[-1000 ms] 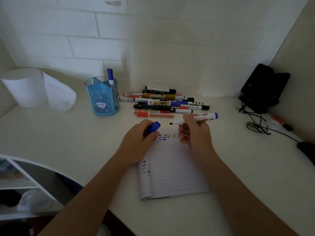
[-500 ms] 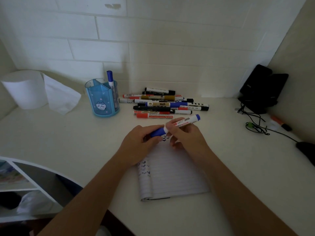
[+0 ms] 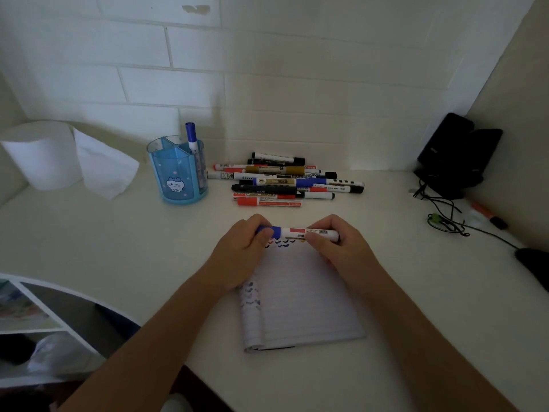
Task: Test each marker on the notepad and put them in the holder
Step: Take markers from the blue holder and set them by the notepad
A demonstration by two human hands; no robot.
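The left hand (image 3: 240, 257), grip pinched on the blue cap (image 3: 274, 231), and the right hand (image 3: 338, 248), grip pinched on the barrel, hold a marker (image 3: 297, 233) level over the top edge of the notepad (image 3: 297, 298) at centre frame, apparently capping it for the holder (image 3: 175, 173), upper left.

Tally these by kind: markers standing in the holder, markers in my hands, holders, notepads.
Standing marker in holder: 1
Held marker, in left hand and right hand: 1
Holder: 1
Notepad: 1
Total: 4
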